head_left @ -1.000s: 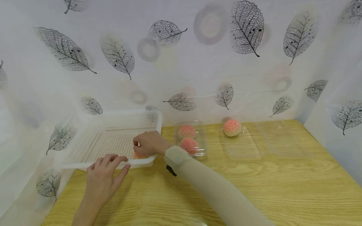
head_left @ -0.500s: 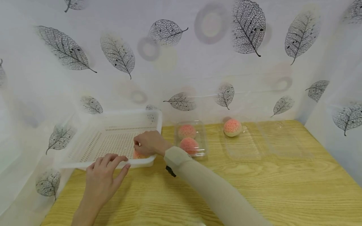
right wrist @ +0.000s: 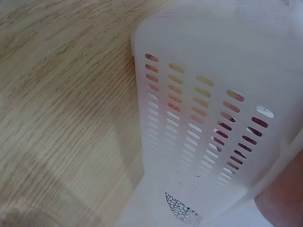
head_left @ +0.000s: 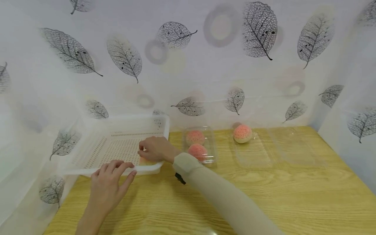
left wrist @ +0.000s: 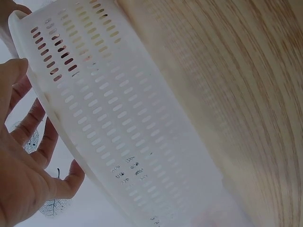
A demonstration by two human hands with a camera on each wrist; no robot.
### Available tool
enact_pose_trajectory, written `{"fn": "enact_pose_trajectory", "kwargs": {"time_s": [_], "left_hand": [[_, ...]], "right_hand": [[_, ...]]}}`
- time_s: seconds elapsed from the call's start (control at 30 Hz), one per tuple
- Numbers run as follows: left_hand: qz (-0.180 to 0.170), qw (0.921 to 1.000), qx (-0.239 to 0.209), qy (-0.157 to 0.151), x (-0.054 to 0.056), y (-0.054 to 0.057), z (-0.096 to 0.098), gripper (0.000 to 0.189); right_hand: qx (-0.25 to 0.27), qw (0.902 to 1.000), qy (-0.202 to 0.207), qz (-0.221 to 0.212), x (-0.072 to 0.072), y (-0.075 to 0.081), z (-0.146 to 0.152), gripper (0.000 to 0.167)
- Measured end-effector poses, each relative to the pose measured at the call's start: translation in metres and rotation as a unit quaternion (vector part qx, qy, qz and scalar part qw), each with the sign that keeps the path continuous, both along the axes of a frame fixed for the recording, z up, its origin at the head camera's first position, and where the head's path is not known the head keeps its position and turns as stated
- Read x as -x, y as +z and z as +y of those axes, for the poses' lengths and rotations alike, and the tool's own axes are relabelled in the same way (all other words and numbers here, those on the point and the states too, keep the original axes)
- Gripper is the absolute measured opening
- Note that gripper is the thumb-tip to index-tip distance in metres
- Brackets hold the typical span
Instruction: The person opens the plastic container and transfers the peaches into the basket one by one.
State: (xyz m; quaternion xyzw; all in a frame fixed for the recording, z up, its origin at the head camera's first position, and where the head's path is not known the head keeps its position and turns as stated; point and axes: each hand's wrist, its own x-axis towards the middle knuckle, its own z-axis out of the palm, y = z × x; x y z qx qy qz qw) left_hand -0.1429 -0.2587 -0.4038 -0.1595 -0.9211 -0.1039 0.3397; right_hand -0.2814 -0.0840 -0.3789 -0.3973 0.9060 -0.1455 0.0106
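At the left of the head view stands a white perforated plastic basket (head_left: 88, 171). My right hand (head_left: 157, 148) reaches into its near right corner with bent fingers. It holds a round pink-and-cream ball (head_left: 146, 161), peach-like and mostly hidden under the hand. Loosely bent, the fingers of my left hand (head_left: 107, 187) rest at the basket's near rim. The left wrist view shows that hand (left wrist: 23, 175) beside the rim, above the slotted wall (left wrist: 109, 109). Through the slots in the right wrist view come red and yellowish patches; only a bit of skin (right wrist: 284, 194) shows at the edge.
Right of the basket, a clear plastic box (head_left: 212, 143) holds two pink balls (head_left: 197, 151). Another ball (head_left: 242, 133) sits at the back of a second clear tray (head_left: 254, 156). A further clear tray (head_left: 296, 147) lies farther right on the wooden table (head_left: 264, 199). Leaf-printed sheeting surrounds the table.
Both hands stay nearly in place. The part of the ball visible under my right hand has gone from speckled pink to a paler peach colour. The head view has shifted slightly.
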Motion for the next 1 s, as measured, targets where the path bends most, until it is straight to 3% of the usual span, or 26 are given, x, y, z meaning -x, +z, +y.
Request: {"fn": "enact_pose_trajectory", "kwargs": {"time_s": [0.73, 1.0], "left_hand": [[-0.006, 0.9999, -0.008, -0.003, 0.001, 0.0, 0.001, 0.025], [-0.007, 1.0, -0.005, 0.001, 0.0, 0.001, 0.001, 0.025]], "right_hand": [[-0.03, 0.9993, 0.022, 0.004, -0.004, 0.009, 0.009, 0.017], [0.002, 0.9993, 0.032, -0.022, -0.004, 0.011, 0.012, 0.024]]}}
